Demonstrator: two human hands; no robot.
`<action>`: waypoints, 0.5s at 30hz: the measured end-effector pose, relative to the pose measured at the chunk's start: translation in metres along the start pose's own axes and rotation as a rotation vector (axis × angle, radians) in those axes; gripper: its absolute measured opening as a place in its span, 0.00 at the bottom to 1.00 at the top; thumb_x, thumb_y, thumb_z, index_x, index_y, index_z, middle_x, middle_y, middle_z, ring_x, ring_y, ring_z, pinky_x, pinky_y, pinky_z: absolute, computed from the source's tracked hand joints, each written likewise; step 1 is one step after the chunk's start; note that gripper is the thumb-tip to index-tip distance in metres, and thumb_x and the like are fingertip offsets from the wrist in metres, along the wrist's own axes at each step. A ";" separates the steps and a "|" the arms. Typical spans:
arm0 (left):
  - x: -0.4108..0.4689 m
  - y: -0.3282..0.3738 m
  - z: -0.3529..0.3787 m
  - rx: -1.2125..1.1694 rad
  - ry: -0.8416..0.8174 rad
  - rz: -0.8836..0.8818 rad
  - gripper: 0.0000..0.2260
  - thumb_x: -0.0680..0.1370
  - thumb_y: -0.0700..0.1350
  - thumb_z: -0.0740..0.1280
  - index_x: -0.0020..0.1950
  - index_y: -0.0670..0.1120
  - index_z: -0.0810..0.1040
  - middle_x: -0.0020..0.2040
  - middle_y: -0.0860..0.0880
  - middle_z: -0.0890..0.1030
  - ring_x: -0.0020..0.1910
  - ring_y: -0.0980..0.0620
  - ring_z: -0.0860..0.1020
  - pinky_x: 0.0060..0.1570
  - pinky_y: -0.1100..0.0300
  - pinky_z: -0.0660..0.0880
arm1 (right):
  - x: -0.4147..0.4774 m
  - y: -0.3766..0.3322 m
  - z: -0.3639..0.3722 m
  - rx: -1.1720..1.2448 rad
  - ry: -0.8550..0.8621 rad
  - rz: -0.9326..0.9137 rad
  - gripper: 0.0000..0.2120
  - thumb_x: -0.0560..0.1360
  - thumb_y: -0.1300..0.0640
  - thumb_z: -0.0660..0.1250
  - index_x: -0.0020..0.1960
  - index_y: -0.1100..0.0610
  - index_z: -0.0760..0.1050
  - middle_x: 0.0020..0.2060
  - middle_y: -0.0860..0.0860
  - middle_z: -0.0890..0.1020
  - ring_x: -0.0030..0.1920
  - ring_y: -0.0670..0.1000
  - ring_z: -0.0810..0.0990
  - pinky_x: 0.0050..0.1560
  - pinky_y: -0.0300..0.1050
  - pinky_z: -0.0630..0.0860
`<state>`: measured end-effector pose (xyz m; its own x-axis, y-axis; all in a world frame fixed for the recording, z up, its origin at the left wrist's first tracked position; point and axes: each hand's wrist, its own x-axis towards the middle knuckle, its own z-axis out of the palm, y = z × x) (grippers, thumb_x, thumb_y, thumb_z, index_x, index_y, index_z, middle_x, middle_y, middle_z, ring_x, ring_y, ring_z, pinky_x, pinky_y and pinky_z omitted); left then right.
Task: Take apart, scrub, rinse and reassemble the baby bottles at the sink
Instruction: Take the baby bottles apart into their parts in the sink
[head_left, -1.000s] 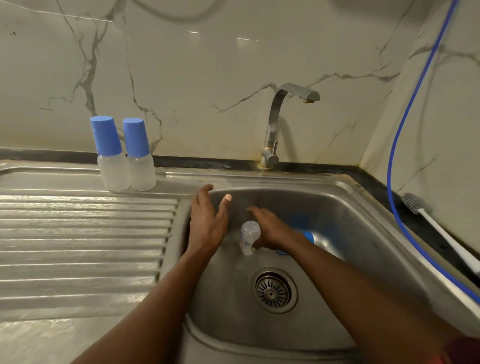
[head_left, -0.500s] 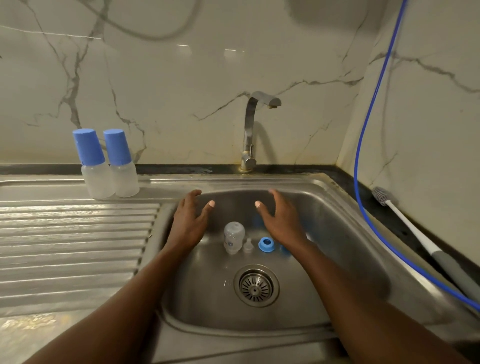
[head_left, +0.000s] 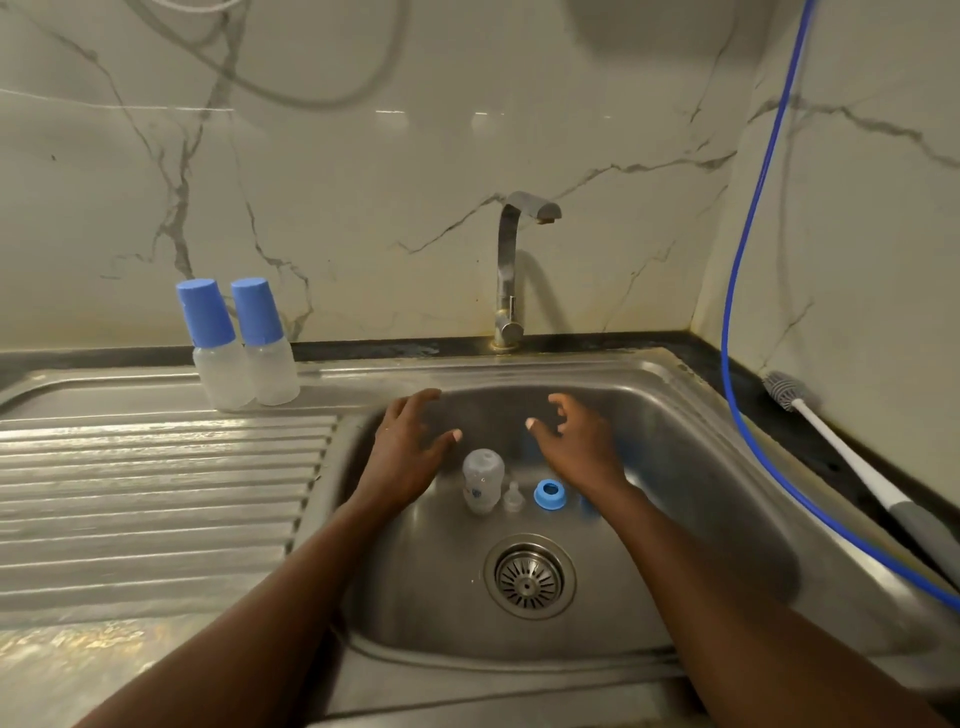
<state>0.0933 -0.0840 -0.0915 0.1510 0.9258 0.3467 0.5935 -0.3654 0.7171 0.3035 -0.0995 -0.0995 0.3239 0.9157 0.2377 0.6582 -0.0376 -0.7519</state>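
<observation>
Right hand lifted — clear, printed bottle stands.

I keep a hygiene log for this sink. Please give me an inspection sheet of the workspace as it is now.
Surface: steel sink, ribbed drainboard at left.
Job's things: bottle body, teat and blue ring in a row on the basin floor; two capped bottles upright, side by side, on the drainboard.
Clutter: nothing seen.
Grippers: left hand and right hand open above the basin, holding nothing.
Cables: blue hose down the right wall, along the counter.
Surroundings: tap, no water seen; bottle brush on the counter.
</observation>
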 end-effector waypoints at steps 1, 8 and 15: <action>0.001 -0.001 -0.001 0.003 0.010 0.001 0.26 0.78 0.49 0.70 0.74 0.52 0.67 0.73 0.46 0.68 0.64 0.49 0.73 0.61 0.55 0.72 | 0.001 -0.004 -0.001 0.022 0.009 -0.022 0.24 0.78 0.49 0.66 0.71 0.54 0.68 0.68 0.55 0.74 0.64 0.55 0.75 0.62 0.50 0.73; 0.008 -0.010 -0.018 -0.068 0.184 -0.064 0.19 0.77 0.45 0.71 0.67 0.49 0.74 0.64 0.46 0.75 0.57 0.50 0.76 0.58 0.54 0.76 | -0.002 -0.016 0.007 0.038 -0.021 -0.074 0.20 0.77 0.55 0.68 0.68 0.55 0.71 0.63 0.54 0.76 0.50 0.50 0.79 0.55 0.46 0.74; 0.026 -0.015 -0.050 -0.252 0.503 -0.188 0.20 0.76 0.44 0.73 0.65 0.49 0.72 0.62 0.47 0.74 0.54 0.48 0.78 0.55 0.55 0.76 | 0.001 -0.018 0.013 0.034 -0.055 -0.087 0.21 0.76 0.57 0.69 0.68 0.56 0.71 0.64 0.54 0.75 0.45 0.48 0.77 0.51 0.43 0.72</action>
<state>0.0493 -0.0591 -0.0626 -0.3682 0.8396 0.3994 0.3585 -0.2681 0.8942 0.2831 -0.0930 -0.0939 0.2280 0.9357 0.2692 0.6582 0.0556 -0.7508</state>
